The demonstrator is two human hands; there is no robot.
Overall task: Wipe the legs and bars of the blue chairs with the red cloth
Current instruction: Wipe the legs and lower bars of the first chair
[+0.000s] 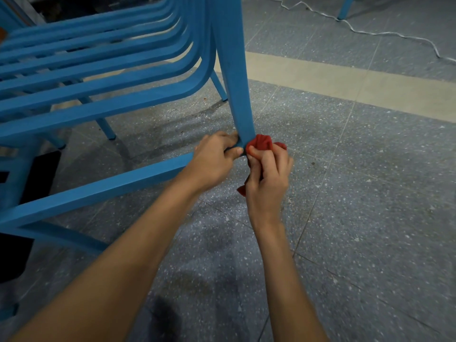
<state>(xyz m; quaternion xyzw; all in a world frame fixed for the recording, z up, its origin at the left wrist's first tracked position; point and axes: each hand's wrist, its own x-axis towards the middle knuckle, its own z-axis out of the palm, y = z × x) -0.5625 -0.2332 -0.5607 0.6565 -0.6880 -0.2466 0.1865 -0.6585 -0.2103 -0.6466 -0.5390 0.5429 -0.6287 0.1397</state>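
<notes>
A stack of blue chairs (103, 70) fills the left and top of the view. Their front leg (234, 77) runs down to the floor at the centre. My left hand (214, 159) grips the bottom of that leg where the lower side bar (103, 188) meets it. My right hand (267, 178) holds the bunched red cloth (262, 143) and presses it against the right side of the leg's foot. Part of the cloth hangs below my right palm.
Grey speckled floor tiles (357, 193) stretch to the right, crossed by a pale beige strip (345, 82). A white cord (385, 33) snakes across the floor at top right, near another blue leg (345, 7). Rear chair legs (106, 129) stand behind the bars.
</notes>
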